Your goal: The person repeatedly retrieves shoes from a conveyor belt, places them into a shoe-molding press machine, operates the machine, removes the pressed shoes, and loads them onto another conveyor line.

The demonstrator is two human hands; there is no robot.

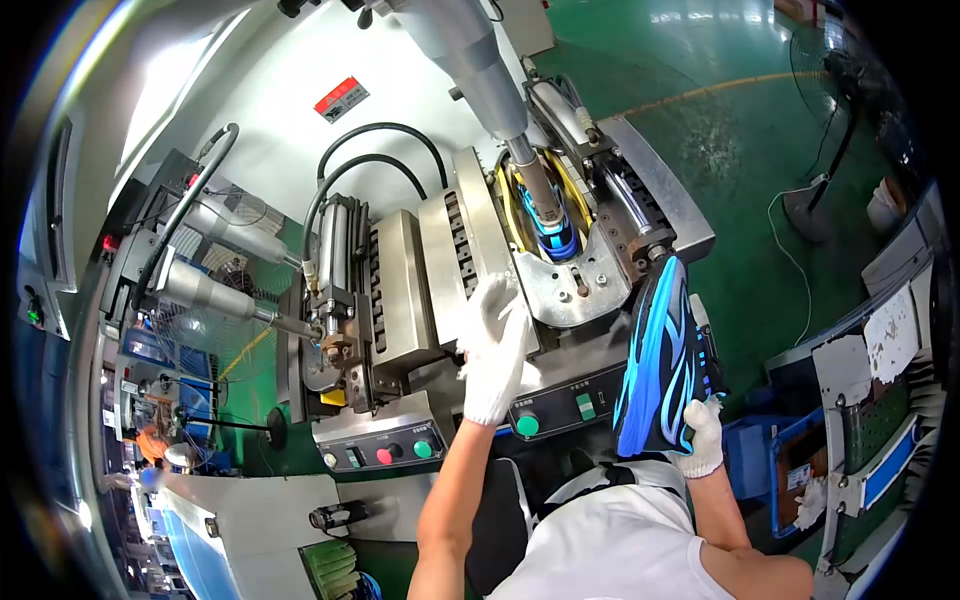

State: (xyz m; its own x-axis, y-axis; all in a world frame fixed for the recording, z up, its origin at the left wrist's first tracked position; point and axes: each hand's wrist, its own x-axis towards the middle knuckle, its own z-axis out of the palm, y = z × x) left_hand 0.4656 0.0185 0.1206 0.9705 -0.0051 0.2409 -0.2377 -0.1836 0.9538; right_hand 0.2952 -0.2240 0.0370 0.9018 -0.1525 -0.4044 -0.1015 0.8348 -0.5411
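My left hand [492, 350], in a white glove, is raised over the front of the metal press, its fingers apart and nothing in it. My right hand [703, 435], also gloved, grips a blue and black shoe [661, 360] at its lower end, to the right of the control panel. Another blue shoe [556, 236] sits in the press station between yellow-edged pads, under a metal ram [537, 185] that comes down onto it. A metal plate [575, 285] lies in front of that shoe.
The control panel [560, 404] has green buttons; a second panel [385, 452] has red and green ones. Cylinders and hoses stand at the left. A blue crate [790, 480] is at the lower right, a black fan [850, 80] at the upper right. A person in orange is far left.
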